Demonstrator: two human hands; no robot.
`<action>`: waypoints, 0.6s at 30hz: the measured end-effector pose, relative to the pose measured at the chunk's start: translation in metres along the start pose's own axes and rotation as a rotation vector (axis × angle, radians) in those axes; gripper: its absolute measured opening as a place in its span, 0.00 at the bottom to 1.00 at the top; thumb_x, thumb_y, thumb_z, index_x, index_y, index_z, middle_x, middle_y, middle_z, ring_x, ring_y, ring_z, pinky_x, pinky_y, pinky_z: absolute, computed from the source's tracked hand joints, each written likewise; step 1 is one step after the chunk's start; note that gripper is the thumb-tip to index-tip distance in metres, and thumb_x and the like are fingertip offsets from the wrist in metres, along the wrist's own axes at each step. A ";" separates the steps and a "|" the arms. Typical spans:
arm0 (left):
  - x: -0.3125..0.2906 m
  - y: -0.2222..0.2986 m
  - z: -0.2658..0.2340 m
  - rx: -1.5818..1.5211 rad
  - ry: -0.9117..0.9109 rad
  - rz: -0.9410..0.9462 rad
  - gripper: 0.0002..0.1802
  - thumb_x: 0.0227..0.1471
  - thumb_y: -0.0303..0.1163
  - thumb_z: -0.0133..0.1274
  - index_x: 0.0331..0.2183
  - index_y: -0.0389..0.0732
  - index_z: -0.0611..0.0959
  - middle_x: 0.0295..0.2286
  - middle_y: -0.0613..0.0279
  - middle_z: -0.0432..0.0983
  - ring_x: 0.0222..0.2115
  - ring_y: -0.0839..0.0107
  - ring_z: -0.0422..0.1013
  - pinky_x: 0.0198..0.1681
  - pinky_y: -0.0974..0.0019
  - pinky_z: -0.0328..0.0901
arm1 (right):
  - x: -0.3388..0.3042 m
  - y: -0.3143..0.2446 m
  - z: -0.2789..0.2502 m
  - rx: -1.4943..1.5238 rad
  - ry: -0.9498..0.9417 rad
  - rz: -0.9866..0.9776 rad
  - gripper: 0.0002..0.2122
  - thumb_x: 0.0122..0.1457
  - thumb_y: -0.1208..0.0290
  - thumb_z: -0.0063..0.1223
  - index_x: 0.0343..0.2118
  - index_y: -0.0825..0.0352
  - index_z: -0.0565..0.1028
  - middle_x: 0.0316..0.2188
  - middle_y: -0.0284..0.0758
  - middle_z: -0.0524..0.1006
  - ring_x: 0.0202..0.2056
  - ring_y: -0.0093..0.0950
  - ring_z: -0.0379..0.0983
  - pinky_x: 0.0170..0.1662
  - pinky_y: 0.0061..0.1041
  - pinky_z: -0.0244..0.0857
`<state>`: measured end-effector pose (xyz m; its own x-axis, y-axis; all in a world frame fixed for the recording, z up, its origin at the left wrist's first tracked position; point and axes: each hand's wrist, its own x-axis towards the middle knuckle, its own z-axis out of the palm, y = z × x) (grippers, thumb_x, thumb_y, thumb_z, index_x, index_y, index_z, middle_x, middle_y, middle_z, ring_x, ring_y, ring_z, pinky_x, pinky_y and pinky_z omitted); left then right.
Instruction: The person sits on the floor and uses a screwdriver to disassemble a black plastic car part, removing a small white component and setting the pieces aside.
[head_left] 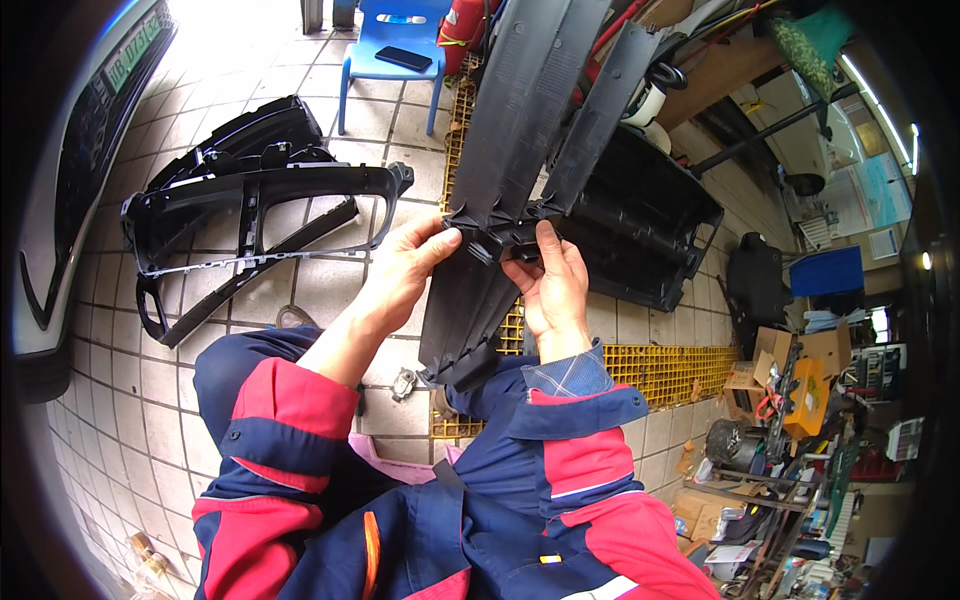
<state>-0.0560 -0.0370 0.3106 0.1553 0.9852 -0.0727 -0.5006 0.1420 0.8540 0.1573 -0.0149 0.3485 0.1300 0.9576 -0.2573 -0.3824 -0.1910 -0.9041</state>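
The long panel (505, 120) is dark grey, the open frame (250, 215) black with a whitish lower edge. The sleeves (595, 460) are navy and red with white piping, one shirt cuff (565, 376) blue plaid. Off-white floor tiles (388, 112) make a dark-lined grid, against yellow latticed grating (665, 372), a bright blue chair (375, 34), a black phone (404, 60) and a red cylinder (462, 24).

Long black panel (500, 125); lengthwise ridges

Blue chair (385, 34) with a dark phone (404, 58) on it, red cylinder (463, 22) just beside, cardboard boxes (771, 346) at right.
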 end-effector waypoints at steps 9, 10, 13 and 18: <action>0.007 -0.005 -0.013 -0.185 -0.066 -0.019 0.20 0.75 0.44 0.59 0.57 0.41 0.85 0.49 0.67 0.87 0.49 0.76 0.81 0.58 0.62 0.72 | -0.002 0.000 -0.001 -0.009 -0.048 -0.009 0.17 0.72 0.58 0.68 0.48 0.66 0.75 0.40 0.39 0.85 0.38 0.32 0.88 0.38 0.27 0.87; 0.007 -0.006 -0.013 -0.206 -0.079 -0.014 0.20 0.75 0.44 0.58 0.57 0.41 0.85 0.50 0.66 0.87 0.50 0.75 0.80 0.59 0.61 0.71 | -0.002 0.000 -0.001 -0.009 -0.056 -0.010 0.17 0.72 0.58 0.68 0.48 0.66 0.74 0.41 0.39 0.85 0.38 0.32 0.88 0.38 0.27 0.87; 0.005 -0.007 -0.013 -0.226 -0.105 -0.027 0.22 0.78 0.47 0.53 0.58 0.40 0.84 0.52 0.62 0.86 0.53 0.71 0.79 0.63 0.55 0.69 | -0.003 -0.001 -0.001 -0.019 -0.066 -0.012 0.17 0.73 0.60 0.67 0.49 0.66 0.74 0.42 0.39 0.85 0.38 0.32 0.88 0.38 0.26 0.87; 0.004 0.000 -0.004 -0.268 -0.011 -0.015 0.26 0.79 0.51 0.47 0.59 0.41 0.83 0.54 0.60 0.84 0.55 0.68 0.76 0.66 0.53 0.65 | -0.008 0.002 0.005 -0.030 -0.138 -0.060 0.21 0.72 0.64 0.69 0.54 0.69 0.68 0.45 0.39 0.81 0.38 0.30 0.86 0.38 0.28 0.88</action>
<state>-0.0589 -0.0331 0.3077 0.1728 0.9819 -0.0781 -0.7054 0.1787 0.6859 0.1508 -0.0220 0.3509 0.0241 0.9876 -0.1554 -0.3503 -0.1373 -0.9265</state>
